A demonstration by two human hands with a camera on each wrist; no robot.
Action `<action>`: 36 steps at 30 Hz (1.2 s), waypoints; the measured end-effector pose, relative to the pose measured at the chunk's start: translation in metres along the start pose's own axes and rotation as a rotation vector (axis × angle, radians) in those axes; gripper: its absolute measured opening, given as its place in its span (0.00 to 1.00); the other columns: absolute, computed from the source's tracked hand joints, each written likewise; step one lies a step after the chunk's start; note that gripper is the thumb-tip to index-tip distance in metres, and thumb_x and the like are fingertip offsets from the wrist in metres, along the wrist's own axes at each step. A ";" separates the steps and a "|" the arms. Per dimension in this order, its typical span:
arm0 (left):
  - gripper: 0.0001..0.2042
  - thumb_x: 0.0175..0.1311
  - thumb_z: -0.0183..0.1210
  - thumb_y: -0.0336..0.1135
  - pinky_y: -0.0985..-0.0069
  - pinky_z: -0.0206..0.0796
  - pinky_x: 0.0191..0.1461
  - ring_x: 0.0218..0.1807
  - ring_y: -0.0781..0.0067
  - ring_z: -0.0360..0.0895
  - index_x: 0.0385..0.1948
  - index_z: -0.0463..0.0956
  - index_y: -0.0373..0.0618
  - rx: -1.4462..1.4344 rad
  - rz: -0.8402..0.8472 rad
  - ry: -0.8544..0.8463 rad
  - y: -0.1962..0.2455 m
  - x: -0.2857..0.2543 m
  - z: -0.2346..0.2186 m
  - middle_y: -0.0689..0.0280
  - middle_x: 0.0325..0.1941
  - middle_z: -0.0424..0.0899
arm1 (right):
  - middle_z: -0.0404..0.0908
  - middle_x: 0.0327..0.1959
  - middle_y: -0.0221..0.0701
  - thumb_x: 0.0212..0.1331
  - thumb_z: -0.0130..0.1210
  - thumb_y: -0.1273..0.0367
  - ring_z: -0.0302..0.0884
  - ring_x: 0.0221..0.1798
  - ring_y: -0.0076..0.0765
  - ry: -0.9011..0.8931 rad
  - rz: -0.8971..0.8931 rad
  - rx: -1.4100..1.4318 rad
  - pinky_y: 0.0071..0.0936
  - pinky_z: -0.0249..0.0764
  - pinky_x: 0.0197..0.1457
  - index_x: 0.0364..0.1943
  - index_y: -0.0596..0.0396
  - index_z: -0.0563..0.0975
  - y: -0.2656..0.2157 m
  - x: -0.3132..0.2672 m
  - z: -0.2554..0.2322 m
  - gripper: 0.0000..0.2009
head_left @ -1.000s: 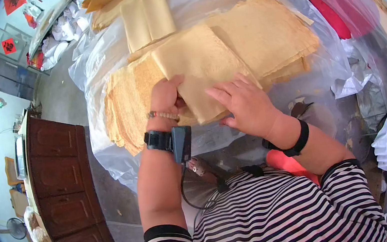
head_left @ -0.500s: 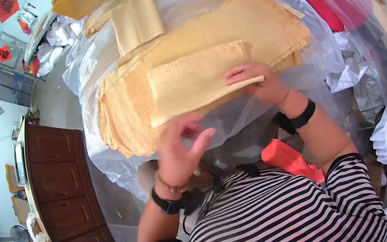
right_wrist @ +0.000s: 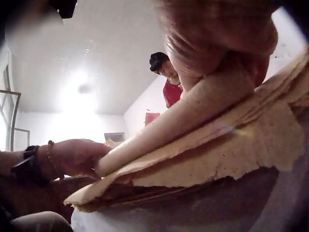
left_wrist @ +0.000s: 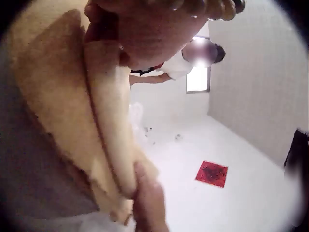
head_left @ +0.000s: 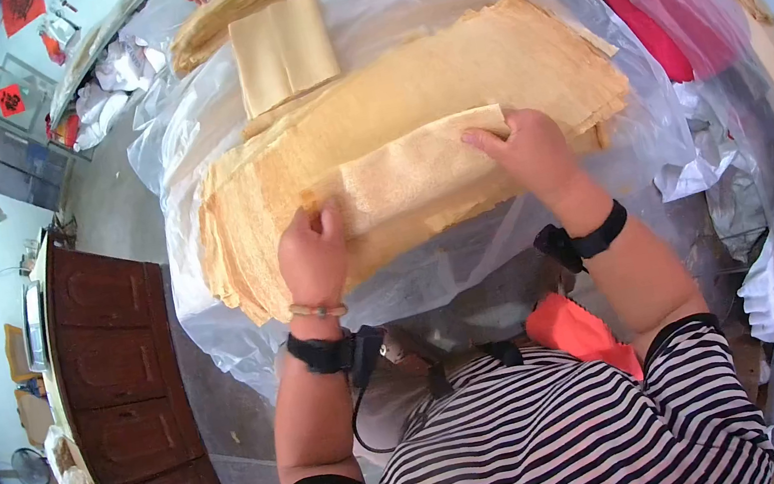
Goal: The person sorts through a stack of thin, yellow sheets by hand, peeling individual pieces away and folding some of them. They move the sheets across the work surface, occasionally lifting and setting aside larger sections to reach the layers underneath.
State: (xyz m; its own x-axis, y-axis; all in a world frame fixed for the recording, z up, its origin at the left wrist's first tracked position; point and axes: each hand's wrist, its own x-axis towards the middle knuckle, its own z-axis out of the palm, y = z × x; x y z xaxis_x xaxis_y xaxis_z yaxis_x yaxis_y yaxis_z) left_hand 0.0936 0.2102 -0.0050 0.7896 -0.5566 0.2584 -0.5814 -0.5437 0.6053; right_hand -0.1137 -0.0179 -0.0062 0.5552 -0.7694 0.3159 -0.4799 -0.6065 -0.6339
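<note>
Pinching the folded sheet (head_left: pixel 426 167) by both ends at frame centre, over the pile (head_left: pixel 519 49): my left hand (head_left: pixel 311 254), off it half a second ago, has the left end, my right hand (head_left: pixel 538 152) the right. Sheet's narrower now; folding seems further along.

Tan sheet (head_left: pixel 426 168), narrowly folded, perhaps rolled, atop a wider layered stack (head_left: pixel 480 60).

The left grip (left_wrist: pixel 154 36) and right grip (left_wrist: pixel 148 205) hold a rolled tan sheet (left_wrist: pixel 111 116)
</note>
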 end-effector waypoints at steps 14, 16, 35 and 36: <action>0.25 0.60 0.62 0.37 0.56 0.68 0.67 0.66 0.48 0.74 0.62 0.74 0.46 0.369 0.817 0.005 0.013 0.018 0.006 0.52 0.66 0.76 | 0.67 0.74 0.34 0.50 0.69 0.52 0.59 0.76 0.56 -0.157 -0.573 -0.243 0.63 0.52 0.76 0.64 0.39 0.76 -0.032 -0.021 0.015 0.34; 0.24 0.62 0.61 0.36 0.57 0.68 0.68 0.68 0.48 0.73 0.62 0.73 0.47 0.167 0.777 -0.242 0.012 0.018 0.001 0.53 0.67 0.75 | 0.68 0.73 0.34 0.49 0.70 0.53 0.61 0.75 0.56 -0.185 -0.573 -0.218 0.61 0.55 0.76 0.63 0.40 0.76 -0.035 -0.020 0.008 0.33; 0.15 0.71 0.61 0.40 0.70 0.76 0.42 0.39 0.68 0.85 0.50 0.80 0.38 -0.440 0.245 -0.246 0.076 0.235 0.058 0.61 0.38 0.88 | 0.84 0.50 0.39 0.55 0.62 0.74 0.80 0.53 0.50 0.254 -0.074 0.098 0.40 0.77 0.58 0.49 0.55 0.82 0.041 0.029 -0.018 0.15; 0.16 0.71 0.60 0.41 0.68 0.77 0.43 0.41 0.65 0.85 0.50 0.80 0.36 -0.482 0.262 -0.257 0.077 0.259 0.076 0.58 0.39 0.88 | 0.84 0.49 0.39 0.54 0.62 0.74 0.80 0.52 0.50 0.259 -0.069 0.085 0.41 0.77 0.57 0.47 0.54 0.82 0.041 0.031 -0.017 0.14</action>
State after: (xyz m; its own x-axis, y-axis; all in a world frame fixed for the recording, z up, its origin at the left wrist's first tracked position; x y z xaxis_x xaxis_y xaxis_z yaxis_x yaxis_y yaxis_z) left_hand 0.2385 -0.0234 0.0517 0.5244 -0.8002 0.2911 -0.5480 -0.0556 0.8346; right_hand -0.1277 -0.0696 -0.0101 0.3869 -0.7592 0.5234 -0.3826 -0.6486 -0.6579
